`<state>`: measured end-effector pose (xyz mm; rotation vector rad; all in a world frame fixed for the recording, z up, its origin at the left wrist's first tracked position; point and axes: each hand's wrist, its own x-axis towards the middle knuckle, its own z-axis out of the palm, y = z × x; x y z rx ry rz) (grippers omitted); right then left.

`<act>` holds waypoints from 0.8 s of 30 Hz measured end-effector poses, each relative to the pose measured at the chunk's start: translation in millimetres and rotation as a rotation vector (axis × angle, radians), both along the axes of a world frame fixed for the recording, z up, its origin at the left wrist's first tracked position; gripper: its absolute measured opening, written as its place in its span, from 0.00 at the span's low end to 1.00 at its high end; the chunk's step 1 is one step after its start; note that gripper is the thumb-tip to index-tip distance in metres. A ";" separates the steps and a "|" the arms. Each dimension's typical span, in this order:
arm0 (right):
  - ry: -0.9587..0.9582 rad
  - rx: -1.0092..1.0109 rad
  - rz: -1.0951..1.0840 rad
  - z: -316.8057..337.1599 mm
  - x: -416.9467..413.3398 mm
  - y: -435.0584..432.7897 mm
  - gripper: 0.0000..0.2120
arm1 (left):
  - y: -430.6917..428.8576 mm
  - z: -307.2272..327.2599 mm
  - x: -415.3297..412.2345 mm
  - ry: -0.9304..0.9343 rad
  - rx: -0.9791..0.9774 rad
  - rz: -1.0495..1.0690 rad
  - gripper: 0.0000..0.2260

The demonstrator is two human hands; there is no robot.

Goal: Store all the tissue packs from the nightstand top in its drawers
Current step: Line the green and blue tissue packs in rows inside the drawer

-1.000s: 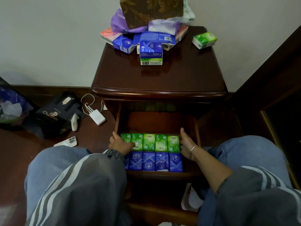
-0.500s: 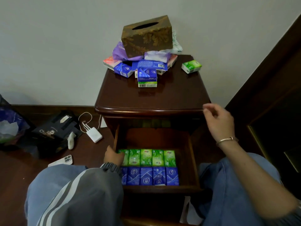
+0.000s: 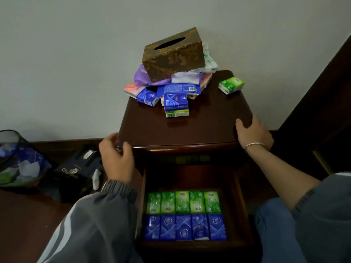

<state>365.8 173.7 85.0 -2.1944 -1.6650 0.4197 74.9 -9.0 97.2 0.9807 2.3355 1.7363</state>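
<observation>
The dark wooden nightstand (image 3: 199,130) has its drawer (image 3: 239,196) pulled out. Inside lie a row of green tissue packs (image 3: 183,202) and a row of blue tissue packs (image 3: 185,227). At the back of the top sits a heap of blue, pink and purple packs (image 3: 175,93) under a brown patterned tissue box (image 3: 173,54). A single green pack (image 3: 231,85) lies at the back right. My left hand (image 3: 117,158) curls over the top's front left corner. My right hand (image 3: 253,132), with a bracelet, rests on the front right corner. Neither hand holds a pack.
On the floor to the left are a mesh wastebasket with paper (image 3: 17,160), a black box (image 3: 76,171) and a small white object (image 3: 96,178). A dark wooden panel (image 3: 322,92) stands right of the nightstand. My knees flank the drawer.
Both hands left the drawer and rose to the nightstand top's front corners, the right one first. The view lifted, showing the whole pile and tissue box.
</observation>
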 end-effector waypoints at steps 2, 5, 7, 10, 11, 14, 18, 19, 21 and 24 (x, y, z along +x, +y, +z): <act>-0.023 0.021 -0.002 -1.7 -1.3 0.5 0.34 | 29.5 15.7 5.8 0.137 0.037 -0.091 0.14; -0.036 0.055 -0.014 -5.0 -1.1 0.9 0.33 | 78.3 30.2 6.9 0.362 -0.039 -0.231 0.14; -0.033 0.078 -0.023 -7.2 -0.9 1.1 0.33 | 108.6 33.4 -2.3 0.443 -0.157 -0.279 0.15; -0.020 0.109 -0.038 -8.9 -2.1 1.0 0.31 | 141.0 29.6 -23.1 0.553 -0.377 -0.301 0.19; -0.017 0.117 -0.038 -8.9 -2.3 0.6 0.31 | 147.1 26.6 -29.4 0.590 -0.452 -0.312 0.20; -0.006 0.131 -0.033 -8.2 -2.2 -0.4 0.30 | 155.6 18.4 -39.8 0.639 -0.584 -0.349 0.20; -0.002 0.140 -0.030 -7.8 -1.0 -1.5 0.29 | 149.2 18.8 -42.6 0.772 -0.540 -0.338 0.17; 0.000 0.142 -0.029 -7.7 -1.1 -1.7 0.29 | 143.8 18.6 -44.4 0.816 -0.556 -0.365 0.20; 0.001 0.148 -0.025 -7.7 -1.3 -2.4 0.29 | 133.0 19.6 -49.7 0.871 -0.602 -0.433 0.26; 0.008 0.154 -0.030 -7.6 -1.8 -3.3 0.28 | 126.1 26.4 -57.9 0.785 -0.622 -0.518 0.29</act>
